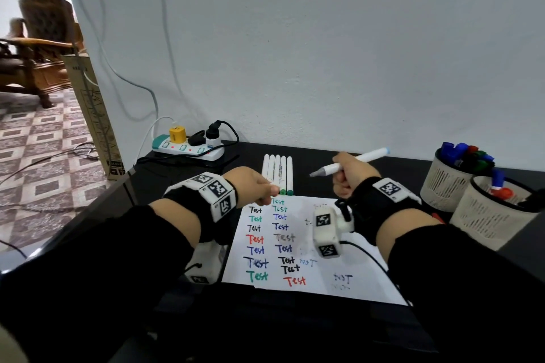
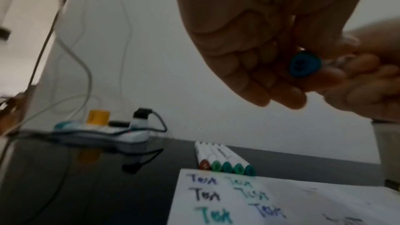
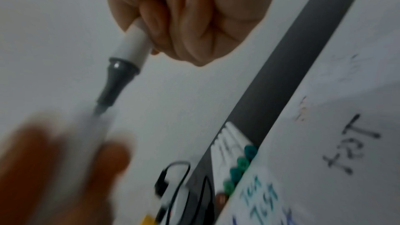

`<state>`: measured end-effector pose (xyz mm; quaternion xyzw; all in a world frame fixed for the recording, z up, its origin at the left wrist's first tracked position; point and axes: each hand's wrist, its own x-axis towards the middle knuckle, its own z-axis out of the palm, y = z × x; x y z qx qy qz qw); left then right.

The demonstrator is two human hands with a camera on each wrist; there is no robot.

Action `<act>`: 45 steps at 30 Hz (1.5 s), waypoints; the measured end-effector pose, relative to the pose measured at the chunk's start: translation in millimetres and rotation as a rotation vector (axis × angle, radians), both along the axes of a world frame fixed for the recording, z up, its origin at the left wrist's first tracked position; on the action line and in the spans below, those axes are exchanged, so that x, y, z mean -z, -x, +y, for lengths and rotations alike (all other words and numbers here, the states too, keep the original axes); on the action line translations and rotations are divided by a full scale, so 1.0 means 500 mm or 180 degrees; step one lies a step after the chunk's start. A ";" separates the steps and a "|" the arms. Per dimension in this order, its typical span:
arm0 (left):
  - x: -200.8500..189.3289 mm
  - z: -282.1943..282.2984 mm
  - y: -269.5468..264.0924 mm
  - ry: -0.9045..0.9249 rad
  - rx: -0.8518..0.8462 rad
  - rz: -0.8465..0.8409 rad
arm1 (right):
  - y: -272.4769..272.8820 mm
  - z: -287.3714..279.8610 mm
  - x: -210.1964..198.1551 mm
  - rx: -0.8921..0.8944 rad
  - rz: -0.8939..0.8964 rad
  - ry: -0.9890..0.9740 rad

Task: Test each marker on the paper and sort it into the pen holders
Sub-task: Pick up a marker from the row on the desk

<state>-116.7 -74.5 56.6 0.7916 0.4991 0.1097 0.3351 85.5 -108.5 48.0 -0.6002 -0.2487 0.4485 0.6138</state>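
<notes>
Fingers of the right hand (image 1: 348,177) wrap an uncapped marker (image 1: 351,163), its long axis running ten o'clock to four, grey tip (image 1: 315,174) toward ten. The left hand (image 1: 253,186) pinches the blue-ended cap (image 2: 305,65) at nine o'clock of that tip. Paper (image 1: 362,271) lies at six o'clock, nearer the right hand, so the tip likely swings down. Two pen holders (image 1: 442,186) wait at three o'clock.

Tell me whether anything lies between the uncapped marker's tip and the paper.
Nothing visible does. The right hand holds the marker above the paper's far edge, its grey tip bared and pointing left. The left hand, off to the left, pinches the cap. Bare paper lies below the tip.
</notes>
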 end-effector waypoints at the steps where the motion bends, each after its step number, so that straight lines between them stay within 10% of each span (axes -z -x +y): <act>1: 0.005 0.005 0.007 -0.0060 -0.0030 0.0139 | -0.011 0.001 0.005 0.0020 -0.0067 0.0026; 45: 0.086 0.089 -0.060 -0.0029 -0.0314 0.0553 | -0.026 0.088 0.165 -0.0311 -0.2070 0.0434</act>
